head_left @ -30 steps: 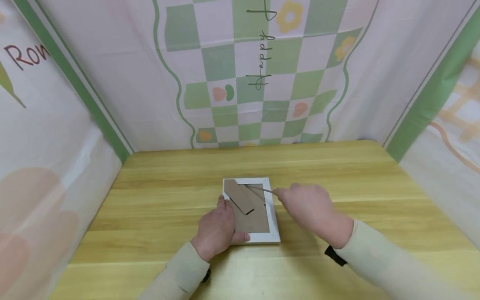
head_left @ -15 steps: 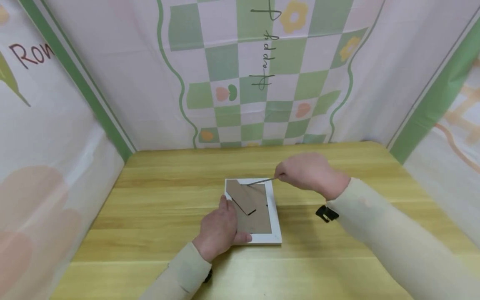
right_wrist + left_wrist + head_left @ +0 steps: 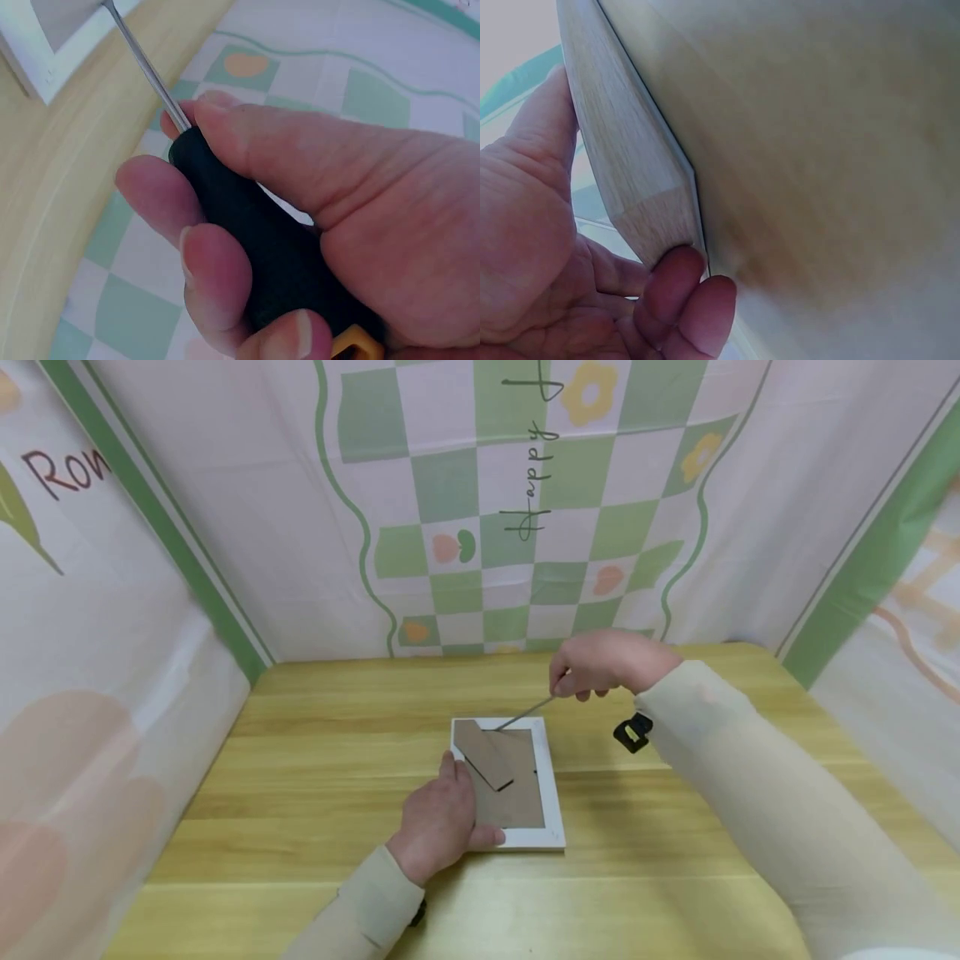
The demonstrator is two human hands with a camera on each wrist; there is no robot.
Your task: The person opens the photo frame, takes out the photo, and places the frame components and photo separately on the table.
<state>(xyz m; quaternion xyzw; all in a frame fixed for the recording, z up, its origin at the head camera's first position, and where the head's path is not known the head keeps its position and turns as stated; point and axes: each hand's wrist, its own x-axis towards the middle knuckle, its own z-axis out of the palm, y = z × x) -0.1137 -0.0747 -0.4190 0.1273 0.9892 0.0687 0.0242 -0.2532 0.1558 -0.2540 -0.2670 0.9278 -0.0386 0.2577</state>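
A white picture frame (image 3: 553,793) lies face down on the table, its brown backing board (image 3: 517,810) and slanted stand flap (image 3: 480,752) uppermost. My left hand (image 3: 438,817) holds the frame by its left side and near corner; the left wrist view shows curled fingertips against its wood-grain edge (image 3: 622,135). Above the frame's far right, my right hand (image 3: 607,664) grips a screwdriver (image 3: 240,217) by its dark green handle, whose end is yellow. The thin metal shaft (image 3: 525,713) slants down to the backing's far edge, its tip at the inner rim. Whether the tip is wedged underneath cannot be told.
The wood-grain table (image 3: 300,777) stretches out around the frame on all sides. Printed cloth (image 3: 420,485) hangs behind the table and along both sides. A black strap buckle (image 3: 633,732) hangs under the right sleeve.
My right hand has risen and moved toward the back, so the screwdriver now slopes more steeply. Its tip remains at the backing's far edge. The left hand and frame hardly differ.
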